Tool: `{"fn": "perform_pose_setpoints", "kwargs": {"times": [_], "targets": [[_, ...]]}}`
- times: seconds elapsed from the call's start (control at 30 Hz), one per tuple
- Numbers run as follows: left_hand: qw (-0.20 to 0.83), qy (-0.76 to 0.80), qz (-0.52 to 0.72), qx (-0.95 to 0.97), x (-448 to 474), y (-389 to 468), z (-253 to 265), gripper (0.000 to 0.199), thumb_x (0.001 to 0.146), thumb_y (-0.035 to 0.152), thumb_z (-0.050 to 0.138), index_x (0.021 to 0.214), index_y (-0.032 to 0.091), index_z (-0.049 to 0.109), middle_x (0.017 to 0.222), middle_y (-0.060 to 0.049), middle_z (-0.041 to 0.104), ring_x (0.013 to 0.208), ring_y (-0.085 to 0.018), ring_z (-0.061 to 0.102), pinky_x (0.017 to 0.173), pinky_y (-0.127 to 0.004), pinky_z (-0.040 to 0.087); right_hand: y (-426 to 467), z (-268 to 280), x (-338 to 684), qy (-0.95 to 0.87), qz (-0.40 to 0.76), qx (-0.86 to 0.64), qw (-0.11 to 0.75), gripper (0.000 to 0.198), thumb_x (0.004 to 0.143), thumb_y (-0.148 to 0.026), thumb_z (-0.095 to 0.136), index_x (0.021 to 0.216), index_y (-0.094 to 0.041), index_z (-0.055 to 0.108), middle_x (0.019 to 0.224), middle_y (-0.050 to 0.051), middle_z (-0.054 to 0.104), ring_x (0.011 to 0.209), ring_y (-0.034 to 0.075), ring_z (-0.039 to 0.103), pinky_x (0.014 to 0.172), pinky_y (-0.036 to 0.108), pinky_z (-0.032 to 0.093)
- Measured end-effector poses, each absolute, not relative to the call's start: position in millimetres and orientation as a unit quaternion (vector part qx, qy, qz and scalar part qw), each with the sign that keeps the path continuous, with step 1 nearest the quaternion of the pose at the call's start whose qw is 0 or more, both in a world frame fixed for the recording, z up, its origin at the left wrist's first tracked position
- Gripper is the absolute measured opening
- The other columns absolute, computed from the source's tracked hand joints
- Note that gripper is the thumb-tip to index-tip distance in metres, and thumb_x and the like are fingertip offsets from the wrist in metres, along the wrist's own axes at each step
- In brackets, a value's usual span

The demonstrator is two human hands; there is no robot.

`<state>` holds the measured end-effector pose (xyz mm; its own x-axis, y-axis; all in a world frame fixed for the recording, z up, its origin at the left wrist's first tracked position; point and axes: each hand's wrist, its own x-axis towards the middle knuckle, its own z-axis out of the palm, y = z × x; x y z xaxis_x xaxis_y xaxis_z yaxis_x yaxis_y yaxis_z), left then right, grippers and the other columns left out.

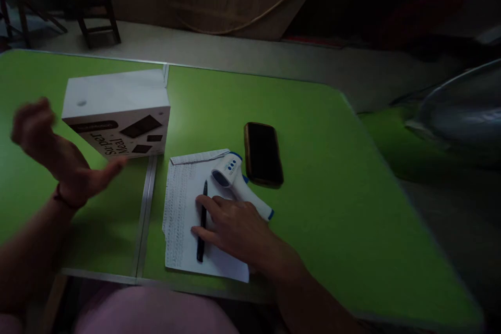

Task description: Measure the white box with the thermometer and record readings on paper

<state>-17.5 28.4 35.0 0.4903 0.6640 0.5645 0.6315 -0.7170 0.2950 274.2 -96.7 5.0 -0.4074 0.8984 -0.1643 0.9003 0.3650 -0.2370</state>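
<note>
My left hand [64,154] is raised above the table at the left, slightly blurred, with its fingers spread and nothing in them. Just beyond it stands a white box [117,93] with dark printed pictures on its front. My right hand [235,224] rests over a sheet of paper [182,219] covered in small writing along its left side. Its thumb and index finger reach apart to a black pen [202,219] lying on the sheet; the other fingers are partly hidden. Against this hand lies a white and blue infrared thermometer [230,167], its handle pointing to the lower right.
A smartphone [263,154] in a brown-edged case lies to the right of the thermometer. The green table [332,209] has a metal seam [145,214] running across it. Behind stands a dark wooden chair [96,10]; at the far right is a blurred, shiny round object [465,99].
</note>
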Motion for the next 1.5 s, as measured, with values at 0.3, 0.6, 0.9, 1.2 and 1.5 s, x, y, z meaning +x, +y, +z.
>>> {"fn": "perform_pose_setpoints", "kwargs": {"times": [0.3, 0.6, 0.9, 1.2, 1.5], "targets": [[0.301, 0.398, 0.284, 0.819, -44.8, 64.4, 42.5, 0.051, 0.086, 0.05, 0.075, 0.117, 0.011, 0.063, 0.116, -0.003, 0.071, 0.104, -0.025, 0.068, 0.086, -0.042, 0.064, -98.5, -0.2, 284.4, 0.822, -0.162, 0.545, -0.033, 0.015, 0.083, -0.024, 0.071, 0.093, -0.021, 0.059, 0.077, 0.001, 0.071, 0.062, 0.02, 0.064, 0.053, 0.03, 0.036], [0.515, 0.303, 0.2, 0.777, -19.3, 34.9, 61.0, 0.047, 0.093, 0.049, 0.065, 0.123, 0.013, 0.063, 0.109, -0.014, 0.075, 0.086, -0.028, 0.075, 0.065, -0.039, 0.066, -94.0, 5.1, 281.2, 0.807, -0.174, 0.562, -0.038, 0.014, 0.082, -0.023, 0.072, 0.093, -0.022, 0.063, 0.078, 0.002, 0.071, 0.062, 0.02, 0.063, 0.055, 0.03, 0.034], [0.629, 0.234, 0.145, 0.727, 8.5, 17.7, 54.7, 0.044, 0.096, 0.032, 0.058, 0.136, 0.017, 0.048, 0.108, -0.017, 0.074, 0.079, -0.023, 0.076, 0.062, -0.036, 0.063, -83.3, 19.5, 291.1, 0.775, -0.168, 0.603, -0.092, 0.017, 0.086, -0.02, 0.062, 0.102, -0.019, 0.067, 0.079, 0.004, 0.074, 0.061, 0.018, 0.065, 0.055, 0.027, 0.038], [0.701, 0.298, 0.138, 0.633, 2.3, 17.3, 46.5, 0.056, 0.085, 0.025, 0.072, 0.127, 0.016, 0.037, 0.119, -0.017, 0.069, 0.094, -0.025, 0.074, 0.07, -0.034, 0.064, -69.4, 31.3, 297.9, 0.617, -0.159, 0.767, 0.069, 0.028, 0.088, -0.031, 0.062, 0.109, -0.014, 0.066, 0.102, 0.014, 0.071, 0.088, 0.029, 0.069, 0.066, 0.034, 0.045], [0.681, 0.3, 0.144, 0.652, 3.7, 14.0, 47.4, 0.048, 0.087, 0.029, 0.071, 0.122, 0.015, 0.041, 0.115, -0.016, 0.07, 0.09, -0.024, 0.075, 0.069, -0.034, 0.064, -91.3, 26.4, 286.9, 0.454, -0.329, 0.694, -0.451, 0.045, 0.068, -0.051, 0.07, 0.101, -0.02, 0.069, 0.082, 0.008, 0.07, 0.069, 0.025, 0.063, 0.056, 0.036, 0.049]]}}
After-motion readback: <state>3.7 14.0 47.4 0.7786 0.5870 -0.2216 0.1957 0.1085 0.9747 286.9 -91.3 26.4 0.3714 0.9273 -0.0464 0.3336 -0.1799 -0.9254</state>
